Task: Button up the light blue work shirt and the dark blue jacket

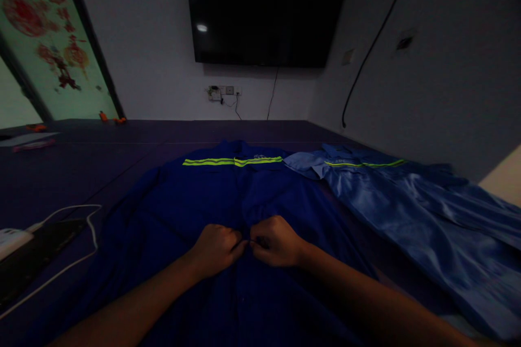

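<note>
A dark blue work jacket (195, 195) with a yellow-green reflective stripe across its chest lies spread out, collar away from me. Over its front opening, my left hand (217, 249) and my right hand (279, 241) meet almost knuckle to knuckle. Both are closed, thumb against fingers, pinching the jacket's front edges at the middle. Whether a button or a zip sits between the fingertips is too dark and small to make out.
To the right lies a lighter blue work shirt (391, 211) with a similar stripe. A white power strip (14, 241) and its white cable (95, 233) are at the left on a dark board. Farther back, a large screen (268, 11) hangs on the wall.
</note>
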`<action>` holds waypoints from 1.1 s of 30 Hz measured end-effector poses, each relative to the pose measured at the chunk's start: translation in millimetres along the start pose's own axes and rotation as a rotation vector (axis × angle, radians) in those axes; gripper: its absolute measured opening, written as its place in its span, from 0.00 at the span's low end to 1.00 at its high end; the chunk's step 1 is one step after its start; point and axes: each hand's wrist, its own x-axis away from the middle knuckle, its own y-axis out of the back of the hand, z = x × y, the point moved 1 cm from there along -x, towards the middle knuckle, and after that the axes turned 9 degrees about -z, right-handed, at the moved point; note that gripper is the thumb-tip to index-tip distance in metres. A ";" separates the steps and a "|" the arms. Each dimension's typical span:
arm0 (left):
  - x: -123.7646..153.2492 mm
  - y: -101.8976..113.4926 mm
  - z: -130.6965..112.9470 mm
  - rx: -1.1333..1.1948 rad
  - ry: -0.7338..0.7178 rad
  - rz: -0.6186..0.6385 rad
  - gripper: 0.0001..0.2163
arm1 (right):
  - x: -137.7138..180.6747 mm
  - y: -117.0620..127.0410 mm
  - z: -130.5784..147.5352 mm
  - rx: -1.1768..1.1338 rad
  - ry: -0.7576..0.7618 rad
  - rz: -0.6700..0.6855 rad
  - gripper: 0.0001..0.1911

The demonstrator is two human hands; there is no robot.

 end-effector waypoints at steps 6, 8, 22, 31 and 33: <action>-0.6 -0.3 -1.5 -0.016 0.029 0.039 0.16 | 0.4 -0.1 1.3 0.053 0.059 0.004 0.05; -0.7 -0.1 -2.5 -0.013 0.039 0.040 0.15 | 0.6 -0.7 1.8 0.065 0.082 0.002 0.06; -0.2 2.2 1.2 -0.021 -0.050 -0.020 0.16 | 0.4 6.5 5.6 0.087 0.040 0.035 0.04; 3.0 -1.5 2.5 -0.029 -0.140 -0.210 0.15 | -1.3 11.6 3.4 0.166 -0.040 0.012 0.07; 2.8 -1.4 3.3 -0.021 -0.147 -0.212 0.14 | -1.1 10.7 3.0 0.176 -0.012 0.016 0.07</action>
